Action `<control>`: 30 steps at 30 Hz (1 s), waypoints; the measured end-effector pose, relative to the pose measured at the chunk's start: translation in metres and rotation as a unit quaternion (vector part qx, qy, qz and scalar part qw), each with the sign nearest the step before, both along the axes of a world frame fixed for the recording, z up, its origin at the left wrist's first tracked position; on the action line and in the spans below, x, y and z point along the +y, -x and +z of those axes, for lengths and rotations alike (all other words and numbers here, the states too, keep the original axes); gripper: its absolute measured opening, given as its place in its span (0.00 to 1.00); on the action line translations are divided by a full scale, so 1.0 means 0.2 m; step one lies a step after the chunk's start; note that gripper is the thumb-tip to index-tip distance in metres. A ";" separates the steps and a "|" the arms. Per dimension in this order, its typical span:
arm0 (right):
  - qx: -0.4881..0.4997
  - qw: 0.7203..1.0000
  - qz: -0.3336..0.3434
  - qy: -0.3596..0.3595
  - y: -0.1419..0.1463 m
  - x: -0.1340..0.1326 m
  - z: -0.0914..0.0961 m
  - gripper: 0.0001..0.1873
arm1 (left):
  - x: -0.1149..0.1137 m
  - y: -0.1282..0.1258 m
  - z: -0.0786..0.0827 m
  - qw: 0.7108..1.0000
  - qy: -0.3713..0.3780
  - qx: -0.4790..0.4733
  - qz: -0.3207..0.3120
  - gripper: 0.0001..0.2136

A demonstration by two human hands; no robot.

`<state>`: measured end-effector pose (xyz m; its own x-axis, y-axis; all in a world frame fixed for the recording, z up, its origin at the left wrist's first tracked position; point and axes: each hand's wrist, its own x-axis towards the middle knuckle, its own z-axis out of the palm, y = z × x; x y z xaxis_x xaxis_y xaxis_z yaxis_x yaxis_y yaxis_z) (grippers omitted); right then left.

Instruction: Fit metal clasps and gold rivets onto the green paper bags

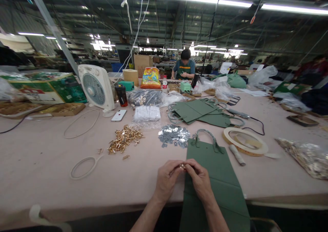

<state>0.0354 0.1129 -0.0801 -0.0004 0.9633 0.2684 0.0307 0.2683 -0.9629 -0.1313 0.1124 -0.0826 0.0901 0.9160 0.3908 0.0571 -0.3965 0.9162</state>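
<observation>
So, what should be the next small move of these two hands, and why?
I would perhaps move the small shiny piece toward the green bag, near its handle. The left hand and right hand already pinch it together beside the bag's left edge, and the handle end lies on the table, seemingly within reach.

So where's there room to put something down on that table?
Bare table shows between the gold pieces, the left hand and the near edge. Another bare patch lies right of the green panel, bordered by the tape roll and the plastic bag. It's crowded further back, around the fan, white bundle and stacked green pieces.
</observation>
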 end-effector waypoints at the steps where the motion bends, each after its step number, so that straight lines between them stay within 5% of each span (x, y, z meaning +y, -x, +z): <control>1: -0.002 1.000 -0.002 0.003 0.00 0.00 0.00 0.14 | 0.00 0.00 0.00 1.000 -0.005 0.007 0.003 0.10; 19: -0.016 0.998 -0.016 0.051 0.01 -0.01 -0.03 0.20 | -0.03 -0.02 0.05 0.990 -0.108 0.090 0.004 0.10; 26: -0.019 0.998 -0.035 0.043 0.00 -0.01 -0.05 0.20 | -0.02 -0.02 0.03 1.000 0.019 -0.001 0.003 0.10; 30: -0.059 0.995 -0.053 0.061 -0.01 -0.01 -0.08 0.26 | -0.02 -0.02 0.01 0.994 0.074 -0.024 0.072 0.10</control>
